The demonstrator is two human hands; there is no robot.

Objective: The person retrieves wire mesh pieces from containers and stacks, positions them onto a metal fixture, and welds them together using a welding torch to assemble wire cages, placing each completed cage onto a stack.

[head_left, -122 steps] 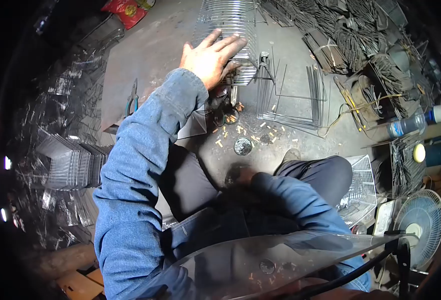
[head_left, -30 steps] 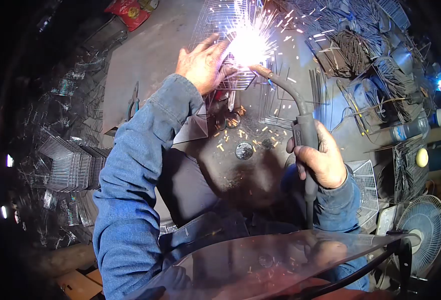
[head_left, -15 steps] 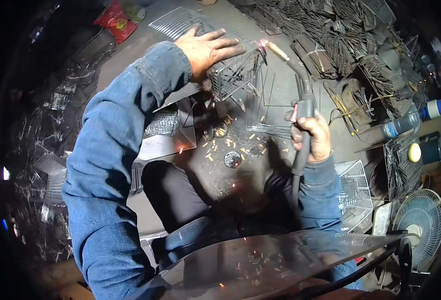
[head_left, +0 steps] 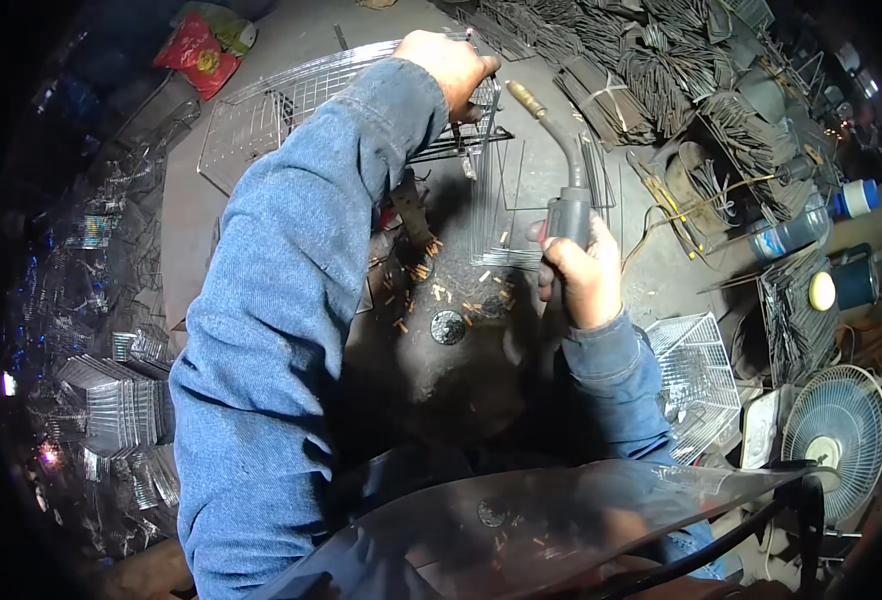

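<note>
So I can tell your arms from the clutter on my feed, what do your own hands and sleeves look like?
The left hand and right hand are both bare, without gloves. The left sleeve and right sleeve are long, blue and denim-like, heavily creased, with cuffs at the wrists.

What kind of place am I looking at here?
Probably a metal workshop making wire racks or baskets: the right hand holds a welding torch, the left grips a wire frame, and bundles of metal rods lie nearby.
</note>
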